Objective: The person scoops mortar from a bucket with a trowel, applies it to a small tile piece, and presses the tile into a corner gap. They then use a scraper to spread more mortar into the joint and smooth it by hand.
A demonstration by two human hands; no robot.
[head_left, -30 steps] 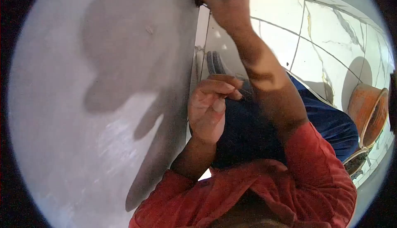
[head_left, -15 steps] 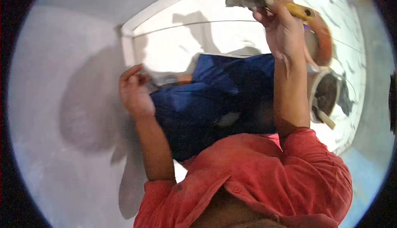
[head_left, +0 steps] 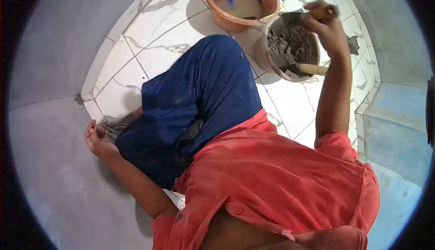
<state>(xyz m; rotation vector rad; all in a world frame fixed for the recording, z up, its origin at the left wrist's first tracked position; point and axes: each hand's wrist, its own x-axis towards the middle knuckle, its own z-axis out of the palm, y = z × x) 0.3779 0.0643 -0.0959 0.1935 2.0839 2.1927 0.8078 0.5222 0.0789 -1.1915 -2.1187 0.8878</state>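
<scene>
- My right hand [head_left: 327, 29], which half a second ago held the trowel up against the wall, is now far right over the bucket [head_left: 290, 46] of grey mortar, fingers wrapped tight round the tool [head_left: 324, 12]; its blade is hidden.
- A wooden handle [head_left: 312, 69] rests in the bucket's near rim.
- My left hand [head_left: 97, 140] has dropped near left, fingers loosely curled, holding nothing, beside my shoe [head_left: 115, 124].
- An orange basin [head_left: 240, 0] now shows just beyond the bucket, touching it.
- Tiled floor [head_left: 149, 23] fills my view instead of wall.
</scene>
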